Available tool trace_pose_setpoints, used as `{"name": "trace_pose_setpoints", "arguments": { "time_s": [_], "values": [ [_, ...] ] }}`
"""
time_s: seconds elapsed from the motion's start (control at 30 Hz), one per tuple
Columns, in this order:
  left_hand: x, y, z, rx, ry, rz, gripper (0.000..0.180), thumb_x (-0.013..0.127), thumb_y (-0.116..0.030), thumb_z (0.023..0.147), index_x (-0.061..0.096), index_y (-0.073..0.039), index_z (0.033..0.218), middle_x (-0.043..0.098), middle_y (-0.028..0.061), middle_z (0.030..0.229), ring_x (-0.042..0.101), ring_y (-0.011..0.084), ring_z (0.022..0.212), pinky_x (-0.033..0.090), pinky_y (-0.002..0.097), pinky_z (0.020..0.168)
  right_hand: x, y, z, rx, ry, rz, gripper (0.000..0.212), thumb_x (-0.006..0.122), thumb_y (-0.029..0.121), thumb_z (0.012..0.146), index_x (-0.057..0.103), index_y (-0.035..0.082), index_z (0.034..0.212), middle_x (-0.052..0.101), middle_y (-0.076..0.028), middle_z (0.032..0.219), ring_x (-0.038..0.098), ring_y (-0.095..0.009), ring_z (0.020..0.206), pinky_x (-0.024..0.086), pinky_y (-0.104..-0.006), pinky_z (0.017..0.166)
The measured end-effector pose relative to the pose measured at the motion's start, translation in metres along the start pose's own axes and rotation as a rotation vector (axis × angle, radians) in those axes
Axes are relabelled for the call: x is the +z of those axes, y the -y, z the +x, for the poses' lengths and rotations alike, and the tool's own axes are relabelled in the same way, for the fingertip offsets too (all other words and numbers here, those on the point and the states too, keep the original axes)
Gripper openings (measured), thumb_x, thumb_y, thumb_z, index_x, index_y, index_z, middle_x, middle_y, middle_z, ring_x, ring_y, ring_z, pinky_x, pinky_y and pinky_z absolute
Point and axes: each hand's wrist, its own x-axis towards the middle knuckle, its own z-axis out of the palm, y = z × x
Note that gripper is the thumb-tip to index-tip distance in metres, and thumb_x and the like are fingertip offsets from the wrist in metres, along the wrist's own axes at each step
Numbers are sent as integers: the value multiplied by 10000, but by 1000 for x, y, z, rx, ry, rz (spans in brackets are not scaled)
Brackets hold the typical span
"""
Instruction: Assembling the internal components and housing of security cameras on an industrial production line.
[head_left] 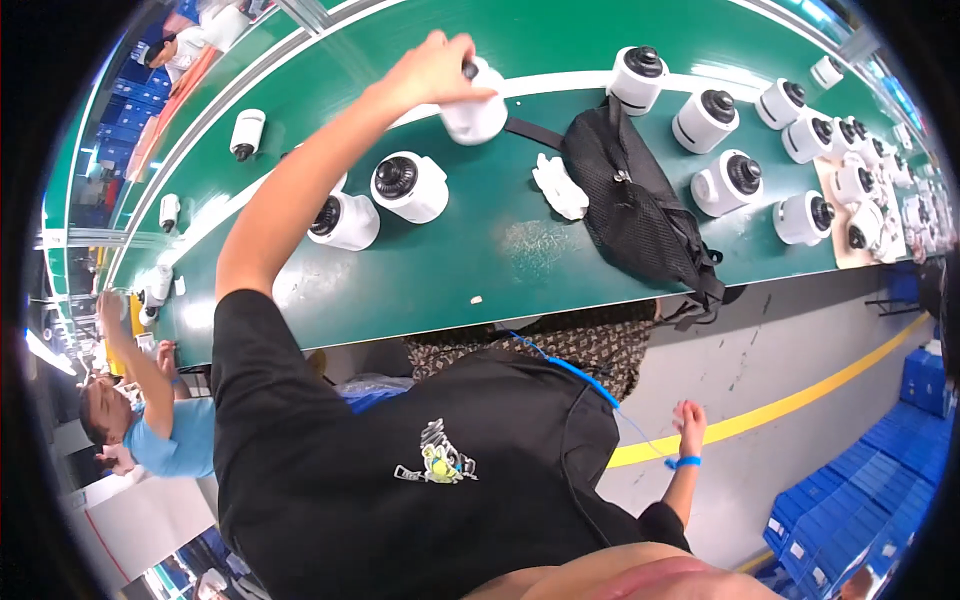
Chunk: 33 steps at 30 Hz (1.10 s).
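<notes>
My left hand (432, 76) is stretched across the green bench, its fingers closed round the upper part of a white dome-type camera (474, 118). A bit of the camera's dark end shows by the fingers. Two similar white cameras with black ribbed caps, one (411, 188) and another (345, 222), stand near my left forearm. My right hand (690, 422) hangs low at my side, away from the bench. Its fingers are loosely bent and apart, with nothing seen in them. A blue wrist strap (686, 462) circles that wrist.
A black bag (640, 190) and white gloves (560, 187) lie on the bench (440, 262). Several more white cameras stand to the right, some on a tan board (838, 235). A blue coiled cord (585, 381) crosses beside me. Another person (165, 420) works at the left; blue crates (850, 490) stand right.
</notes>
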Motion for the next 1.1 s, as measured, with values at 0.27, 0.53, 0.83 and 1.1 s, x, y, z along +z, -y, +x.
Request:
{"name": "trace_pose_setpoints", "arguments": {
  "time_s": [0.27, 0.53, 0.83, 1.1],
  "values": [
    [35, -37, -26, 145, 67, 215, 911, 658, -724, 607, 554, -44, 1204, 551, 255, 1100, 596, 389, 950, 506, 446, 752, -19, 76, 19, -445, -17, -42, 285, 547, 169, 936, 554, 45, 1193, 621, -66, 1117, 618, -143, 934, 500, -244, 681],
    [-2, -127, -43, 568, -398, 19, 311, 701, -246, 774, 589, -77, 1009, 588, 82, 1009, 574, 275, 937, 480, 368, 752, -141, 176, 52, -573, -440, 59, 320, 594, 217, 894, 560, 72, 1177, 609, -36, 1085, 631, -136, 914, 504, -259, 648],
    [-56, -251, 4, 847, -234, -200, 259, 725, -43, 707, 618, -27, 942, 609, 141, 950, 615, 310, 849, 505, 365, 715, -298, 314, 186, -413, -725, 7, 458, 666, 290, 805, 557, 45, 1177, 614, -65, 1074, 600, -148, 915, 514, -318, 695],
    [-78, -406, 139, 879, -72, -192, 513, 725, -79, 740, 520, -65, 1210, 550, 145, 1162, 587, 297, 1002, 497, 382, 798, -307, 379, 364, -562, -993, -162, 953, 684, 591, 715, 353, 1, 1386, 295, -270, 1419, 300, -372, 1329, 292, -404, 1088]
  ]
}}
